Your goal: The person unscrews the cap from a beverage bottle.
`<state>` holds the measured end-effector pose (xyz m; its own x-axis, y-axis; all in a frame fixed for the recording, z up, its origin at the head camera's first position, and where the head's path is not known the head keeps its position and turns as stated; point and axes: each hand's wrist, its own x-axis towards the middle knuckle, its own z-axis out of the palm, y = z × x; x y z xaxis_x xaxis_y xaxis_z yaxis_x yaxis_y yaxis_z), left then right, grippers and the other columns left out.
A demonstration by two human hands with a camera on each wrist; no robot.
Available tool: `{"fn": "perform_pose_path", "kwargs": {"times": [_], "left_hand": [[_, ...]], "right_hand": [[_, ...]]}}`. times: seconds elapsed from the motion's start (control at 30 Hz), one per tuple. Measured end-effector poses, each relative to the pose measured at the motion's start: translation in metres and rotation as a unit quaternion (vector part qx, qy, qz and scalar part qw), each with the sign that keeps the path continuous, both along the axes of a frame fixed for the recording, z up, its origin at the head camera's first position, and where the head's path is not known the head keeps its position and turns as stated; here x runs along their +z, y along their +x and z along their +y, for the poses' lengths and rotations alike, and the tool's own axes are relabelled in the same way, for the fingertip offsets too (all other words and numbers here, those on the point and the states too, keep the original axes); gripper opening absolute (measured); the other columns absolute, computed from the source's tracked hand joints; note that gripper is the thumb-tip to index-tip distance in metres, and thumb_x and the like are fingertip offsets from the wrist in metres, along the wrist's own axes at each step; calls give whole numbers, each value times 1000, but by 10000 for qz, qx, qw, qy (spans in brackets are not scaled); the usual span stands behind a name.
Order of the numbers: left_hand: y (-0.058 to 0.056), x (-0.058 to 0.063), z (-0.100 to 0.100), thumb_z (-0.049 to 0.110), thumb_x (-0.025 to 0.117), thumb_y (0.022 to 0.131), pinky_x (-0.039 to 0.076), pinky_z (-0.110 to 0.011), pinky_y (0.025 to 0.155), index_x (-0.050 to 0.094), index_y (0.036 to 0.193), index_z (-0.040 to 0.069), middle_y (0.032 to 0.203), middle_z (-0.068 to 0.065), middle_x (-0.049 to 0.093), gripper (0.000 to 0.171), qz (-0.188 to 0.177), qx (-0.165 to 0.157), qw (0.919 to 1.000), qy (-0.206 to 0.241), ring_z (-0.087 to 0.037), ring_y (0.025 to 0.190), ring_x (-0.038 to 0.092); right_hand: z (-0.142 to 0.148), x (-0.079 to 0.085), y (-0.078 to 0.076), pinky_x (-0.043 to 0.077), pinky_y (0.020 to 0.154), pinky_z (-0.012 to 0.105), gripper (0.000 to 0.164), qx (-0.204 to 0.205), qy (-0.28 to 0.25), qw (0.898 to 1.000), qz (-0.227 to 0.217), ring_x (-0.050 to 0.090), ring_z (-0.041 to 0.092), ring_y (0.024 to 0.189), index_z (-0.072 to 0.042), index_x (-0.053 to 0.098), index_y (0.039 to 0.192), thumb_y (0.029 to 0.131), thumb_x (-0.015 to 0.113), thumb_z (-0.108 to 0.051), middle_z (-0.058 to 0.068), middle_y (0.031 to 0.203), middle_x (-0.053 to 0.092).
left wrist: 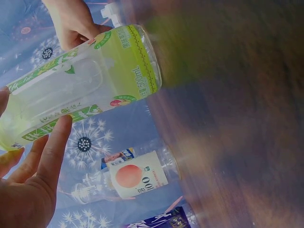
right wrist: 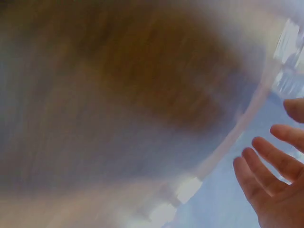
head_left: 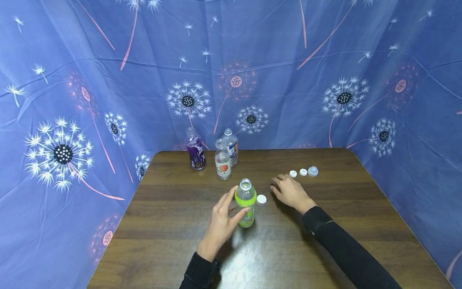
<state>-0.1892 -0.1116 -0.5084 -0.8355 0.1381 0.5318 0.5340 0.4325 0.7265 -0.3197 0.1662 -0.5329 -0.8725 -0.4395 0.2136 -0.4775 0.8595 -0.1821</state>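
Observation:
In the head view a capless bottle (head_left: 246,204) with a green and yellow label stands upright on the table. My left hand (head_left: 221,220) holds it from the left, thumb across the front and fingers on the far side. The left wrist view shows fingertips touching the label of this bottle (left wrist: 80,88). A white cap (head_left: 261,199) lies just right of the bottle. Farther right, my right hand (head_left: 290,193) is low over the table, holding nothing, fingers loosely bent. In the right wrist view the fingers of my right hand (right wrist: 273,180) are apart from each other.
At the back left stand a purple-labelled bottle (head_left: 196,152), a clear bottle with a peach label (head_left: 223,163) and another clear bottle (head_left: 232,146). Beyond my right hand lie two small white caps (head_left: 293,174) and a larger translucent cap (head_left: 313,171). A blue patterned cloth (head_left: 281,100) hangs behind the table.

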Motion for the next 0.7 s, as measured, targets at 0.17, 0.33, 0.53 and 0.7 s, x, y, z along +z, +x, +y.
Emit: {"fn": "perform_pose_path", "kwargs": {"times": [0.17,0.33,0.53,0.7], "left_hand": [[1,1,-1,19,82,92,66,-27,84,44,158,11,134,-16,63,77,6,-14,10000,27,-31,119,68],[2,4,-3,20,83,92,67,-32,84,45,158,14,135,-15,63,77,-99,-6,9999,60,-31,120,68],[3,5,-2,20,82,92,67,-32,84,44,158,13,137,-17,63,76,-139,-5,9999,33,-32,122,68],[3,3,0,21,81,94,67,-31,84,43,159,12,140,-18,61,76,-130,-34,9999,-18,-35,123,67]], "right_hand": [[22,3,-14,55,105,61,45,-343,177,9992,-32,58,44,130,-2,65,139,104,64,-31,22,139,63],[36,1,-27,53,106,63,41,-522,308,9981,-146,53,50,133,-2,64,139,103,66,-23,26,144,58],[44,-5,-36,52,107,64,42,-686,612,9953,-296,50,55,133,-1,61,142,102,65,-12,31,150,51],[48,-11,-40,54,102,63,51,-820,684,9937,-349,52,54,127,0,60,143,94,73,-6,32,147,52]]}}
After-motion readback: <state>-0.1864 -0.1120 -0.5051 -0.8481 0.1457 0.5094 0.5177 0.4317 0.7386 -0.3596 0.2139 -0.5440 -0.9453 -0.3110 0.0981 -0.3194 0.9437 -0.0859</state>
